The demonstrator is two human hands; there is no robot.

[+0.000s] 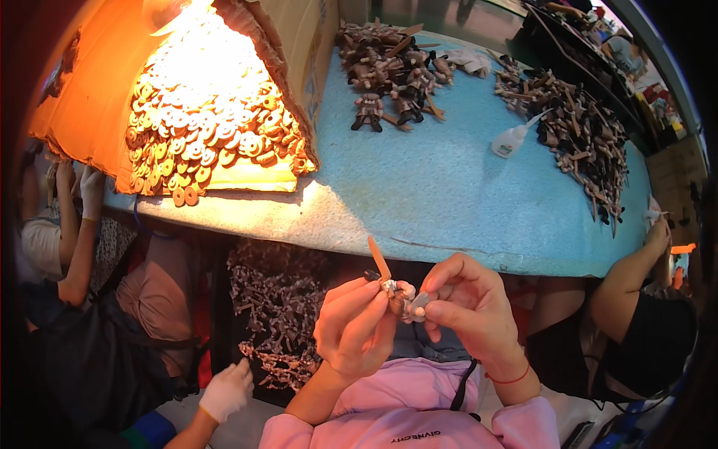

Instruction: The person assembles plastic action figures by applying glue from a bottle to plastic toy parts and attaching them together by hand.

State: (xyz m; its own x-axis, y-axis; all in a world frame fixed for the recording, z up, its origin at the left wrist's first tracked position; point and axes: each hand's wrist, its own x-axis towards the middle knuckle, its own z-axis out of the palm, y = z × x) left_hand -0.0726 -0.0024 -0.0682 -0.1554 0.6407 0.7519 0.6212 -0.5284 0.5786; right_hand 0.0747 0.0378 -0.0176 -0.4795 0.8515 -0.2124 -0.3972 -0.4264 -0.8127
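Note:
A small toy figurine (402, 297) is held up between my two hands, above my lap and just off the table's near edge. The fingertips of my left hand (350, 328) pinch its one end, where a flat orange-brown strip sticks upward. With thumb and forefinger, my right hand (475, 308) grips the other end at a small pale, rounded part. Whether that pale part is a separate piece I cannot tell. My fingers hide much of the figurine.
On the blue-topped table (359, 179) lie a figurine pile (396, 63), another pile (580, 142) and a white squeeze bottle (510, 140). A cardboard box (307, 67) holds brightly lit ring-shaped pieces (217, 127). Below left, a dark bin (277, 314) contains many small figures; a co-worker's gloved hand (226, 391) is beside it.

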